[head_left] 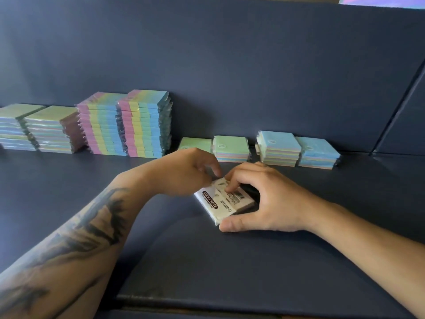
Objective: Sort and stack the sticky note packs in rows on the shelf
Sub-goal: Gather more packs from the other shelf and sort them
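A sticky note pack (220, 207) lies label side up on the dark blue shelf (230, 261), its white back reading "STICKY NOTE". My right hand (264, 199) grips it, thumb at its near corner and fingers curled over its far edge. My left hand (184, 172) curls over the pack's far left corner, fingertips touching it. Along the back wall stand two tall striped stacks (145, 125), two green-topped stacks at far left (49, 130), two low green stacks (231, 148) and two blue-topped stacks (317, 153).
The shelf's back wall (230, 65) rises right behind the stacks, and a side panel (402, 125) closes the right end. The shelf's front edge (207, 300) runs below my forearms. Bare shelf lies between me and the row.
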A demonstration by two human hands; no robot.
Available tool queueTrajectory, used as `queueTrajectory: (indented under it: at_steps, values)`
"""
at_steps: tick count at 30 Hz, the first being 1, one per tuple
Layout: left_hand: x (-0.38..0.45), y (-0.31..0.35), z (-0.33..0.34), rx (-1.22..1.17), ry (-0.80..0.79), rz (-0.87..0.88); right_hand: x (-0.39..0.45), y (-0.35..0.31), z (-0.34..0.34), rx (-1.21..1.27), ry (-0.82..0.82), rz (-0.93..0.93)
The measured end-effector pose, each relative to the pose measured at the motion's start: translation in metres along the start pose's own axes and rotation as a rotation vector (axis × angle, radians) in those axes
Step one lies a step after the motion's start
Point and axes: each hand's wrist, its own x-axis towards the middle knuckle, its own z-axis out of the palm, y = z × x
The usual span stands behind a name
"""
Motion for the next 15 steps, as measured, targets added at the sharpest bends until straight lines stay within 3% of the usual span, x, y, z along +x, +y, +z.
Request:
queueTrajectory:
  at_steps: [3,7,15]
  values:
    - [0.002,-0.001,0.003,-0.019,0.005,0.01,-0.002,-0.012,0.003,-0.08,0.032,0.054]
    - [0.003,-0.003,0.003,-0.092,0.011,0.004,-0.002,-0.012,0.0,0.024,0.07,0.035]
    - [0.0,0.005,0.001,-0.408,0.042,0.199,-0.003,0.026,-0.031,0.952,0.038,0.16]
